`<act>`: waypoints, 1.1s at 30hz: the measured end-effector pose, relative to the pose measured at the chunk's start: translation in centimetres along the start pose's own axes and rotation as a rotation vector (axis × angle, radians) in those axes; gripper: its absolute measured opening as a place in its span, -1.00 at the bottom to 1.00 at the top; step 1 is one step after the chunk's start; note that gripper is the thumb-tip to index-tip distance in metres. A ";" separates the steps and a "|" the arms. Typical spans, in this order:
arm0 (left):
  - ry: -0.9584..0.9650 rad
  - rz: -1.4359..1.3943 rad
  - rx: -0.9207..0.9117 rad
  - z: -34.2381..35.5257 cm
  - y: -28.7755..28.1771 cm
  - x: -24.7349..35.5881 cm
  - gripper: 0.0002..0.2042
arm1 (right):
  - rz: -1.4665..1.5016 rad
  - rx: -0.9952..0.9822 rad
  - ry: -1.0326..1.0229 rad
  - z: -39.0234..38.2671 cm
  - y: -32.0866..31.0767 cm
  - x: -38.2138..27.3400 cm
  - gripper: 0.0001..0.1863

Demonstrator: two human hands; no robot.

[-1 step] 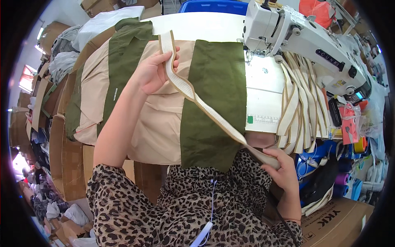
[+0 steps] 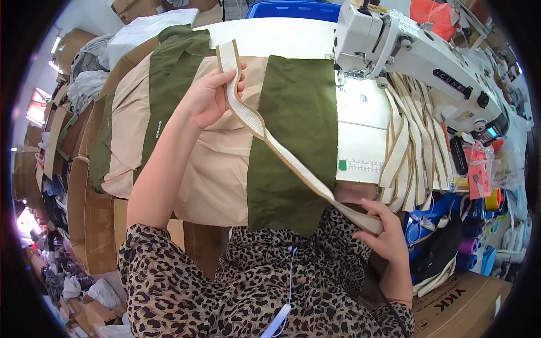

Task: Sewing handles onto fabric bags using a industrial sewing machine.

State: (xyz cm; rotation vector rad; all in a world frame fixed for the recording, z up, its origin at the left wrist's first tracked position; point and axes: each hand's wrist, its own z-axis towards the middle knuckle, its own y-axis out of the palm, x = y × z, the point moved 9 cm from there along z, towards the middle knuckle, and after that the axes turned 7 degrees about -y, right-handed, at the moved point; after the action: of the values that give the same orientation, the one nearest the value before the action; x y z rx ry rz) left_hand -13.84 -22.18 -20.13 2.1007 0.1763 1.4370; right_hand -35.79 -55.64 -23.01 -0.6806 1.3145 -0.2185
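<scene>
Cream webbing strap (image 2: 297, 164): left fingers (image 2: 241, 87) pinched just below top end, right fingers (image 2: 378, 208) grasped lower stretch; span hung between, over green-beige fabric (image 2: 301, 112). Probably light, floppy, hardly slippery; flat faces near ends seemed best hold.

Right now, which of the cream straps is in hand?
The strap slanting across the green panel, gripped by the left hand near its far end and by the right hand; the other straps lie bunched by the sewing machine.
</scene>
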 end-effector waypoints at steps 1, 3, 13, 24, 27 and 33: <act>0.041 0.122 0.120 -0.2 -0.8 0.9 -0.70 | 0.063 -0.022 0.044 0.2 0.4 0.1 -0.22; 0.098 0.089 0.217 -0.2 -1.2 1.8 -0.69 | -0.088 -0.064 0.004 0.8 0.8 -0.5 -0.10; 0.179 -0.102 0.426 -0.2 -2.6 1.9 -0.70 | -0.451 0.170 -0.256 2.2 -0.1 -1.9 -0.54; -0.171 1.591 -0.325 7.9 9.8 -4.2 -0.64 | -0.489 0.045 -0.712 8.1 3.7 -7.4 -0.79; -0.188 1.688 -0.359 10.8 11.0 -5.9 -0.57 | -0.530 -0.020 -0.595 9.9 4.5 -5.6 -0.79; -0.104 2.024 -0.303 11.4 11.6 -7.7 -0.54 | -0.453 -0.095 -0.496 9.7 4.6 -4.1 -0.72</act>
State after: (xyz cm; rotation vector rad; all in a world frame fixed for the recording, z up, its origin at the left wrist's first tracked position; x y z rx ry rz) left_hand -9.34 -39.36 -23.10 1.6353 -2.5763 1.8085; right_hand -28.76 -46.67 -21.41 -1.0356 0.6892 -0.3294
